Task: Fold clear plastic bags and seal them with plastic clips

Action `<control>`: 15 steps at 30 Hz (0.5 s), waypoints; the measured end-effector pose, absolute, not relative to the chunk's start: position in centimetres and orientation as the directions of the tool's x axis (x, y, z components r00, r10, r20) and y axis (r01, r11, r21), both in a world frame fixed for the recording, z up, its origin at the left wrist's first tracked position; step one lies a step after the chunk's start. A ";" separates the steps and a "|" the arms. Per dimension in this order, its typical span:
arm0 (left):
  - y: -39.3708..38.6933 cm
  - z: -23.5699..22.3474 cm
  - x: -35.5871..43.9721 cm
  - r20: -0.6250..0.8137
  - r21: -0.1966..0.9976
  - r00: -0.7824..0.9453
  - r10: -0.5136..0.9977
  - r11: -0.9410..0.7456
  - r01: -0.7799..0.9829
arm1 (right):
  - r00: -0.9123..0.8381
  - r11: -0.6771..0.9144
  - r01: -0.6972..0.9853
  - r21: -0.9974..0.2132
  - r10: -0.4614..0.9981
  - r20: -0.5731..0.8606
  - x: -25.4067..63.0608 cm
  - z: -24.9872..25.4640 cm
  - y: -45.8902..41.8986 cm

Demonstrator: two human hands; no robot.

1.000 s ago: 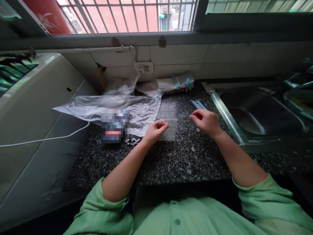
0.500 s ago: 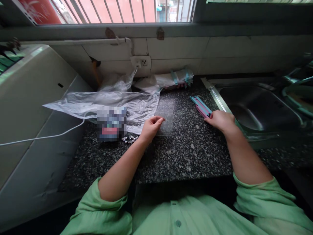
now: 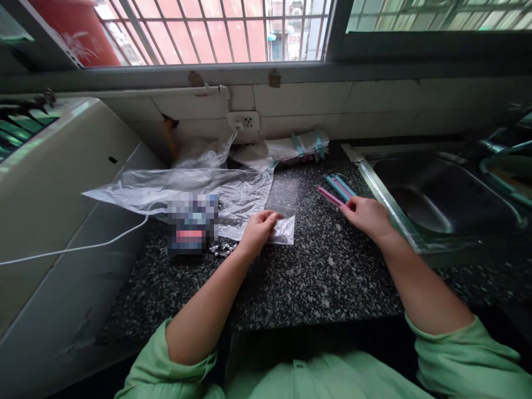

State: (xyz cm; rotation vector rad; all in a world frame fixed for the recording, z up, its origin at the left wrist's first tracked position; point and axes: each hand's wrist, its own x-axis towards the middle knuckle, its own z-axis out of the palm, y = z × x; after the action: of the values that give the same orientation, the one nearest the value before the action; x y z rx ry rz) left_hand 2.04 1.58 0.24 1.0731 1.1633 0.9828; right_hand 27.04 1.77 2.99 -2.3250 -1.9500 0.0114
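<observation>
Barred window above sink, daylight through it. Left of sink: dark speckled counter. Behind sink: pale tiled wall, dim.

pink strip angled out, small bag glinting

Dim counter under bright window daylight, glare on sink, edges stretched, pixelated patch at left

Legible text, numbers, brands: none. Box: face pixelated, unreadable. Bags, sticks: no readable marking.
</observation>
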 end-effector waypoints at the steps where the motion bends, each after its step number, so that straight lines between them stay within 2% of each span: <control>1: 1.5 0.4 2.1 -0.224 0.972 0.142 0.964 0.232 -0.041 | 0.160 -0.146 0.980 -0.137 0.982 0.099 26.8 2.8 1.7; 5: 1.5 0.6 2.1 -0.271 0.958 0.156 0.950 0.282 -0.049 | 0.097 -0.012 0.938 -0.346 0.968 0.232 25.9 2.2 1.3; 9: 1.5 0.4 2.1 -0.276 0.952 0.189 0.942 0.294 -0.079 | 0.034 0.121 0.856 -0.502 0.957 0.289 25.2 1.5 1.1; 12: 1.4 0.5 2.2 -0.276 0.951 0.198 0.941 0.297 -0.088 | -0.034 0.229 0.799 -0.557 0.940 0.339 24.4 1.0 0.9; 15: 1.2 0.6 2.4 -0.290 0.943 0.200 0.936 0.316 -0.108 | -0.107 0.344 0.766 -0.543 0.901 0.420 23.4 0.7 0.5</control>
State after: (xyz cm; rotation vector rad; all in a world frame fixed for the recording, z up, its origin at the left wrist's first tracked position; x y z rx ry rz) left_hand 2.40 1.17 0.63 0.9653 1.1087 0.9150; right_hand 23.41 0.54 0.70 -1.4583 -1.9046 0.2446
